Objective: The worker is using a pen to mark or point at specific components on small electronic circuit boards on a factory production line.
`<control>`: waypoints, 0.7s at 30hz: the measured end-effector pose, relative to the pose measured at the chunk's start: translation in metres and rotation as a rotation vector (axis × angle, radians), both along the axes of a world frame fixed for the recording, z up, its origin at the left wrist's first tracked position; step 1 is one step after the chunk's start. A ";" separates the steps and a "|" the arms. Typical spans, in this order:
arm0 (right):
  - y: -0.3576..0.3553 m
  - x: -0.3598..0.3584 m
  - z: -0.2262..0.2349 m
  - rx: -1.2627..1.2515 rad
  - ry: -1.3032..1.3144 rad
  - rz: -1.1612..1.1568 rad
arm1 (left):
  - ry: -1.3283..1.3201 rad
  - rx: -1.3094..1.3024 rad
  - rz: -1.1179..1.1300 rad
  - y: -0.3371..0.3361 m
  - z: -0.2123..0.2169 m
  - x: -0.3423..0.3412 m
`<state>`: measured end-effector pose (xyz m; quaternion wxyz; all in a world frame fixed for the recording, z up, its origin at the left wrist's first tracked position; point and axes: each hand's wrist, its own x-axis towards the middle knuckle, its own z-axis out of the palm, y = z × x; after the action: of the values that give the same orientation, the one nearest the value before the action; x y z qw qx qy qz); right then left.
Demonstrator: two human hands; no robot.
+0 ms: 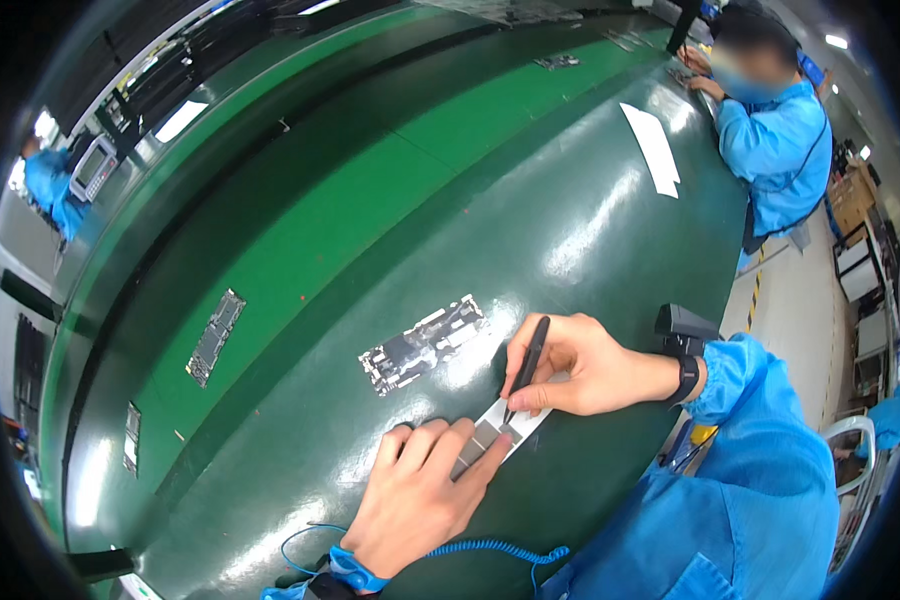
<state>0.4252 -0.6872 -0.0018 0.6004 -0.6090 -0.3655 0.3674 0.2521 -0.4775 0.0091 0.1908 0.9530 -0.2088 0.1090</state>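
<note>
White sticker strip (pixel 505 428) lies on the green bench's near edge, pinned flat under the left hand (pixel 420 495) fingers. Right hand (pixel 570 365) pinches black tweezers (pixel 527 365), tip touching the strip, just below a metal frame part (pixel 423 343).

Glossy green bench top (pixel 590 230); shiny metal phone frame (pixel 422 343); matt black plastic tweezers (pixel 526 362); white paper strip (pixel 497 432).

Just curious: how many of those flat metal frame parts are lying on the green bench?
4 clearly: one near the hands, two at left, one far off. More may sit beyond.
</note>
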 end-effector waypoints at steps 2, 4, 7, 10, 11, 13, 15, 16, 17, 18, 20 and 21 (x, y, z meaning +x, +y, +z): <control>0.000 -0.002 -0.003 0.021 -0.037 -0.013 | 0.010 0.021 0.011 0.000 -0.001 0.001; -0.001 -0.001 -0.004 -0.028 0.093 -0.051 | 0.031 0.020 -0.006 0.000 -0.003 0.000; 0.009 0.008 0.001 0.030 0.201 -0.111 | 0.016 0.047 -0.004 0.000 -0.003 0.004; 0.027 0.025 0.000 0.079 0.274 -0.210 | 0.039 -0.007 -0.014 0.000 0.001 0.010; 0.035 0.031 -0.001 0.079 0.242 -0.231 | 0.043 0.004 -0.009 0.002 0.001 0.012; 0.054 0.043 -0.007 0.130 0.207 -0.271 | 0.017 -0.149 0.044 0.013 -0.001 0.019; 0.064 0.056 -0.007 0.080 0.171 -0.284 | -0.056 -0.089 0.159 0.029 -0.002 0.031; 0.067 0.060 -0.005 0.052 0.160 -0.296 | -0.131 -0.041 0.282 0.036 -0.002 0.036; 0.068 0.060 -0.004 0.054 0.172 -0.290 | -0.130 -0.050 0.321 0.041 -0.003 0.040; 0.069 0.059 -0.003 0.055 0.149 -0.305 | -0.129 -0.061 0.360 0.045 -0.004 0.043; 0.072 0.060 0.001 0.062 0.133 -0.306 | -0.108 -0.068 0.379 0.047 -0.008 0.048; 0.074 0.060 0.001 0.071 0.136 -0.272 | -0.113 -0.102 0.372 0.046 -0.010 0.050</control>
<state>0.4847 -0.6132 -0.0006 0.6891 -0.6052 -0.2509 0.3099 0.3017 -0.4314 -0.0007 0.2033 0.9566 -0.0335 0.2061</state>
